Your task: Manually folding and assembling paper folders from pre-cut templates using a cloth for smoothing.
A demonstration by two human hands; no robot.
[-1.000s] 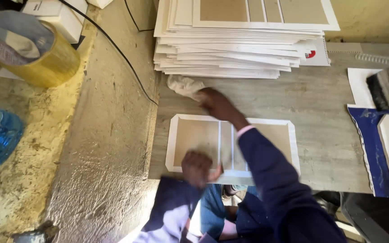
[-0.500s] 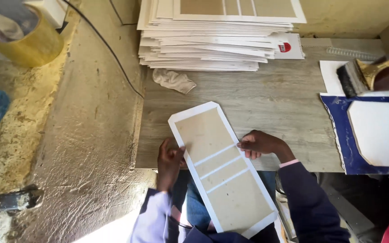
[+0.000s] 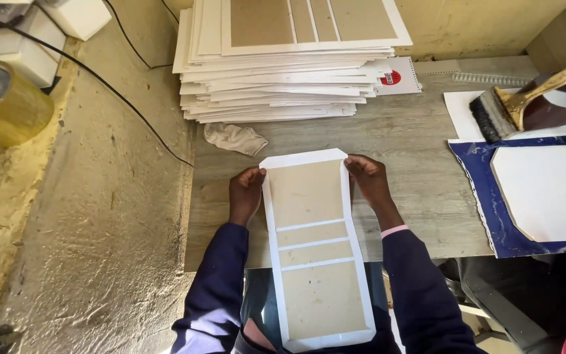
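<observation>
2 hands (image 3: pixel 309 187) grip a board cover (image 3: pixel 312 249); rag (image 3: pixel 234 137) beyond.

Grey wood-grain table (image 3: pixel 420 164), front edge toward the person, left edge vs. rough plastered ledge. At back left corner: tall stack of white-edged boards (image 3: pixel 283 72), w/ a small white card (image 3: pixel 397 75) poking out on its right. Crumpled cloth (image 3: pixel 234 137) just in front of stack, nr left edge. Right side: white sheet (image 3: pixel 460 111) w/ a paint brush (image 3: pixel 519 108) on it; in front of that, blue sheet (image 3: pixel 476 183) reaching the front edge. Spiral binding strip (image 3: pixel 486 78) at back edge.
</observation>
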